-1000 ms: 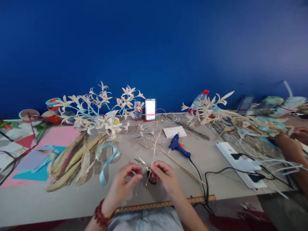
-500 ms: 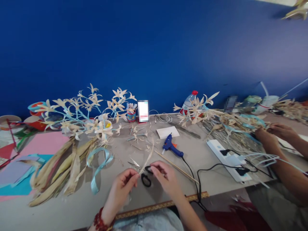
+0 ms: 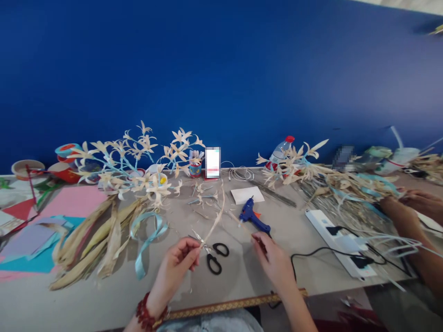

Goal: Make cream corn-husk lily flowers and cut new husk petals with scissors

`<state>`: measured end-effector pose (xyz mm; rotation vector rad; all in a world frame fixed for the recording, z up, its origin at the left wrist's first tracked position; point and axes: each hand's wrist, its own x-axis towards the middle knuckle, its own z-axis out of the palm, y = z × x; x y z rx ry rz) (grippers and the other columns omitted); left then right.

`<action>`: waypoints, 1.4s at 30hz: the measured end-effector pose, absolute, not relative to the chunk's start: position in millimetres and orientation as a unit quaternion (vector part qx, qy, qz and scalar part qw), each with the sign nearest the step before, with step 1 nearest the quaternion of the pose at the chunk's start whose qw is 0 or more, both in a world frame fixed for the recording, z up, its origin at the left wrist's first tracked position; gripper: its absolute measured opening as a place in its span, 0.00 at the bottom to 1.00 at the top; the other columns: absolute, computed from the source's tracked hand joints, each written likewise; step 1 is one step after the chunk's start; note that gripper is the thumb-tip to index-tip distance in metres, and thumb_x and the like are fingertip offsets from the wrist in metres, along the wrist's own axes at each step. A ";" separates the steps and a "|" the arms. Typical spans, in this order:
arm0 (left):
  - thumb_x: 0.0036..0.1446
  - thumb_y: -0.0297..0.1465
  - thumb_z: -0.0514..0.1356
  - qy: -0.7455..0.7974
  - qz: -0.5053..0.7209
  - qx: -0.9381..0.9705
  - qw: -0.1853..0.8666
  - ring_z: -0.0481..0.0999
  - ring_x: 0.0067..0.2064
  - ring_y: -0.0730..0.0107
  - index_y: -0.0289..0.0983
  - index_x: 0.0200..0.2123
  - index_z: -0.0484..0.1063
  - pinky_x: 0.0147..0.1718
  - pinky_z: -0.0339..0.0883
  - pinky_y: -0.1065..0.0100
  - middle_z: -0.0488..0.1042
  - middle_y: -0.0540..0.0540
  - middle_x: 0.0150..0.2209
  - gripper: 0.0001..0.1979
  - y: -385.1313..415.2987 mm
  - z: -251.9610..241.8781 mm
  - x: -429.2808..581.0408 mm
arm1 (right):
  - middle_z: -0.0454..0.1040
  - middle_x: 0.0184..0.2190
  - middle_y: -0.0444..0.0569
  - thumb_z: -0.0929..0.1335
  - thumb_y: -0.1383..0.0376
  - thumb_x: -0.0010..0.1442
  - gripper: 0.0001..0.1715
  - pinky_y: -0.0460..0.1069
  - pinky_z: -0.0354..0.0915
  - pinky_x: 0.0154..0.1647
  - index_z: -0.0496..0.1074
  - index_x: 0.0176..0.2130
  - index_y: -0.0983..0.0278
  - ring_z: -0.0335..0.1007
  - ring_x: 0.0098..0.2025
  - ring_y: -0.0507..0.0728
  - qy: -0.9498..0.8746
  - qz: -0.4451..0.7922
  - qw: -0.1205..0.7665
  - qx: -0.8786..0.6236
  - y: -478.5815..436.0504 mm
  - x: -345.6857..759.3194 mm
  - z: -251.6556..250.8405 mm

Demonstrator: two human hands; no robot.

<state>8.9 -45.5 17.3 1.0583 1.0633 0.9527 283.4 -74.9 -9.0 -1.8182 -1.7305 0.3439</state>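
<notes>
My left hand [image 3: 182, 260], a red bead bracelet on its wrist, pinches the lower end of a thin, pale dried-husk strip [image 3: 218, 216], which points up and away. Beneath that strip, black-handled scissors [image 3: 214, 263] lie on the table with blades partly apart. My right hand [image 3: 273, 258] has its fingers curled in on a thin wooden stick [image 3: 245, 229]; the hand hides the stick's near part. Just beyond those fingers lies a blue glue gun [image 3: 254, 216] with an orange trigger.
Husk flowers on blue stems [image 3: 134, 157] stand back left. Dried husks [image 3: 93, 244], a light blue ribbon [image 3: 141, 249] and coloured paper [image 3: 74, 203] lie left. A white power strip [image 3: 339, 244] with cables is right, near another person's hands [image 3: 404, 207]. Behind are a phone [image 3: 212, 162] and bottle [image 3: 282, 150].
My right hand has moved right, away from the scissors and the husk strip, to the wooden stick. My left hand keeps its pinch on the strip. The view has shifted slightly left.
</notes>
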 end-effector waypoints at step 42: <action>0.60 0.36 0.57 0.428 0.394 0.574 0.577 0.68 0.30 0.71 0.35 0.32 0.71 0.30 0.64 0.72 0.70 0.49 0.27 0.10 -51.6 30.7 0.8 | 0.65 0.17 0.40 0.63 0.47 0.60 0.25 0.42 0.51 0.16 0.69 0.29 0.65 0.55 0.16 0.47 -0.500 0.621 0.402 -0.451 -60.9 164.3 21.1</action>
